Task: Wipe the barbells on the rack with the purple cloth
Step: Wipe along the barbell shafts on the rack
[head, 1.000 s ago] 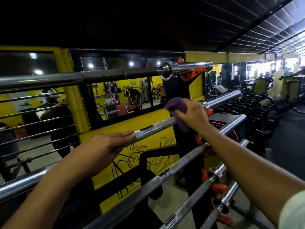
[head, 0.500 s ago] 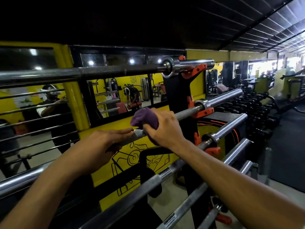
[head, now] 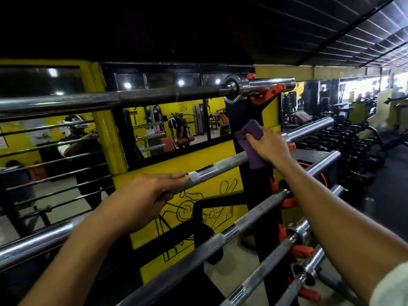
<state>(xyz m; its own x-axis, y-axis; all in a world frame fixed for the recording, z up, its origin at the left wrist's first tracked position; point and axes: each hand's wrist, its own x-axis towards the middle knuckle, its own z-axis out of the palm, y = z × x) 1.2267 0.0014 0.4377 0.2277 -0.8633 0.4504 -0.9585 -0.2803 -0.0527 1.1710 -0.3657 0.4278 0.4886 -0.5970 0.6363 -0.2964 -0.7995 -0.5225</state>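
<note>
Several steel barbells lie across a black rack (head: 254,188) with orange hooks. The second bar from the top (head: 220,167) runs from lower left to upper right. My left hand (head: 152,191) grips this bar on its knurled part. My right hand (head: 268,147) holds the purple cloth (head: 249,138) wrapped around the same bar close to the rack's upright, near the sleeve. The top barbell (head: 154,97) sits above both hands. Lower barbells (head: 220,240) run beneath my right forearm.
A yellow wall with mirrors (head: 167,129) stands behind the rack; people show in the reflection. A dumbbell rack (head: 353,146) lines the right side, with dark floor beyond it. A bar's end collar (head: 302,233) and orange hooks sit low on the right.
My right hand slid the cloth left along the bar toward my left hand, then back right to the rack's upright. My left hand kept its grip.
</note>
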